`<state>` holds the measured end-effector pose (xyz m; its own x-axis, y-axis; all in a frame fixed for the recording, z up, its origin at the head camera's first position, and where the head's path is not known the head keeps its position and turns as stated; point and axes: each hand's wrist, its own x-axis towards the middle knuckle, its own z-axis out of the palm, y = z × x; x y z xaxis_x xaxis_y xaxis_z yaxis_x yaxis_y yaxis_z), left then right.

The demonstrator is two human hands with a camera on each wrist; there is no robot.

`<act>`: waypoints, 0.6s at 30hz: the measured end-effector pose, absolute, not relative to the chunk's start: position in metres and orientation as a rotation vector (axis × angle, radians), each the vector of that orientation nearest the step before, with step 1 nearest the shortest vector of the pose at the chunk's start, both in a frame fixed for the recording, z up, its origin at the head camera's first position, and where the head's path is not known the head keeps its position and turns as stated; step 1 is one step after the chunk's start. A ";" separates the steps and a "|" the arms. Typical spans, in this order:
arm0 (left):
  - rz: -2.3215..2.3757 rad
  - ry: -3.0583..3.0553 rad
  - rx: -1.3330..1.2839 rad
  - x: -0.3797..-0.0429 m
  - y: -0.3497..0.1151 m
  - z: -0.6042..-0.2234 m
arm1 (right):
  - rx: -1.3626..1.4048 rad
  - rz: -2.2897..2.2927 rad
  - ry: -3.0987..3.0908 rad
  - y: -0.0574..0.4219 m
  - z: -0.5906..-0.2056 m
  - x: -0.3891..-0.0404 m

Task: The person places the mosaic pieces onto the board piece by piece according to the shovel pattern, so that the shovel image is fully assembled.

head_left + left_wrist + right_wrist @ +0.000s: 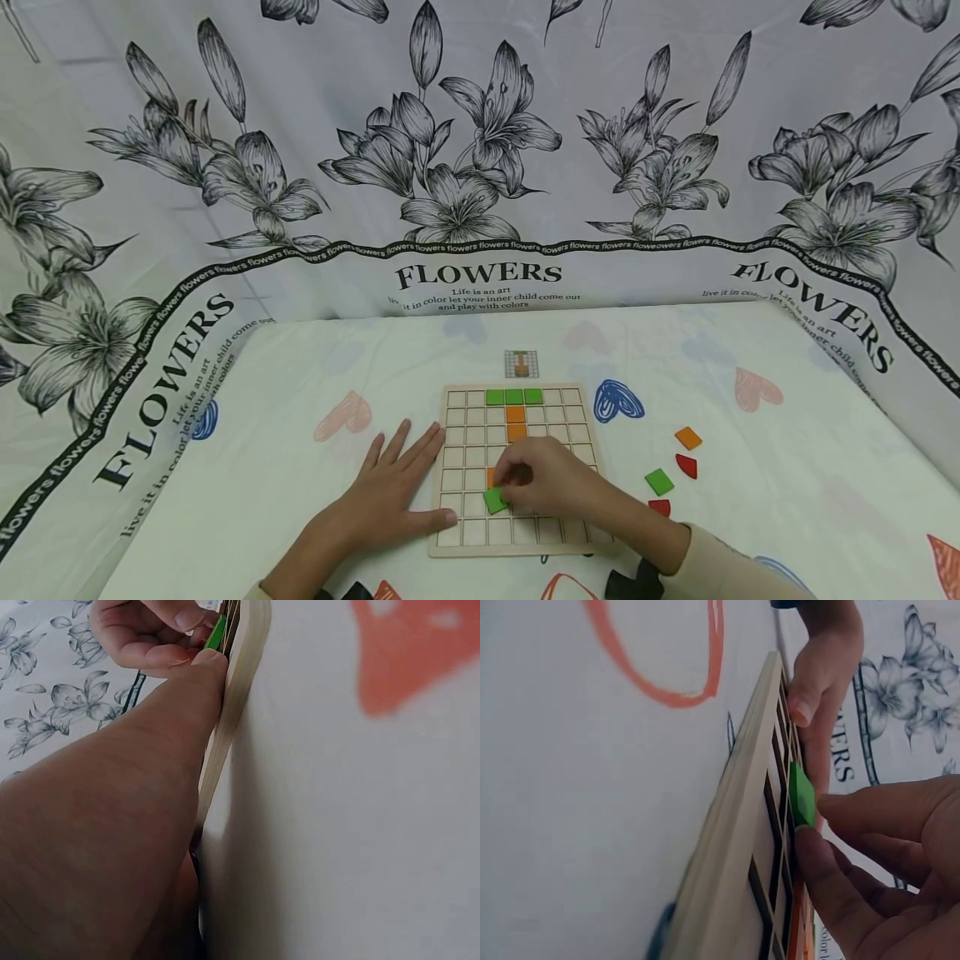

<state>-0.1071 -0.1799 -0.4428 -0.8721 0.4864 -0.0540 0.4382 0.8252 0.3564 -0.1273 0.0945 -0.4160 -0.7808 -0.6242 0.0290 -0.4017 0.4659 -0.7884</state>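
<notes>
A wooden grid board lies on the cloth in front of me. My right hand pinches a green square tile between thumb and finger over the lower part of the grid. In the right wrist view that green tile sits tilted at the fingertips, close over the cells. My left hand lies spread at the board's left side, its thumb over the rim. Three green tiles fill part of the top row, with orange tiles below. Another orange tile shows partly beside my right fingers, which hide nearby cells.
Right of the board lie a loose orange tile, a green tile and two red pieces, one curved-edged, the other near my right forearm. A small pattern card lies beyond the board. Behind hangs a flower-printed cloth.
</notes>
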 end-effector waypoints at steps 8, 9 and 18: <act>0.496 2.873 0.730 -0.107 -0.180 -0.444 | -0.997 -1.059 2.521 0.089 -0.415 -0.121; 0.494 2.873 0.730 -0.107 -0.180 -0.444 | -0.996 -1.041 2.535 0.089 -0.415 -0.119; 0.484 2.869 0.733 -0.108 -0.180 -0.444 | -1.067 -0.865 2.663 0.088 -0.415 -0.110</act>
<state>-0.1080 -0.1799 -0.4436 -0.8713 0.4875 -0.0558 0.4422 0.8294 0.3414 -0.1097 0.0881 -0.4145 -0.7371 -0.6715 0.0759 -0.5880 0.5819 -0.5618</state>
